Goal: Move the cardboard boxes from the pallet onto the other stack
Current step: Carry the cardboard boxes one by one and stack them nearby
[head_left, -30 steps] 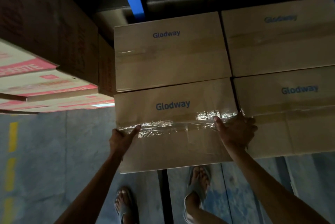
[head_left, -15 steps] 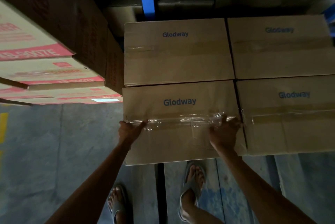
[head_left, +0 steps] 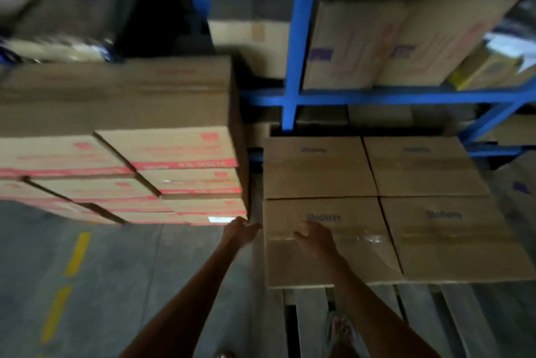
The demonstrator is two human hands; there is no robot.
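Four brown "Glodway" cardboard boxes sit in one layer on a wooden pallet [head_left: 420,317]. The near-left box [head_left: 356,259] has shiny clear tape across its top. My right hand [head_left: 314,237] hovers over the left part of that top with fingers loosely bent, gripping nothing. My left hand [head_left: 242,231] is just off the box's left edge, fingers loosely curled and empty. The near-right box [head_left: 458,238] and the two far boxes [head_left: 316,166] [head_left: 420,166] lie flush against it. The image is motion-blurred.
A taller stack of red-printed cartons [head_left: 174,154] stands at the left, a narrow gap from the pallet boxes. Blue shelving [head_left: 298,47] with more cartons rises behind. Grey concrete floor with a dashed yellow line [head_left: 77,253] lies at lower left. My sandalled foot [head_left: 342,328] stands on the pallet slats.
Both hands have let go of the near-left box's sides and shifted left. My view has tilted up and back, bringing the blue shelving into sight.
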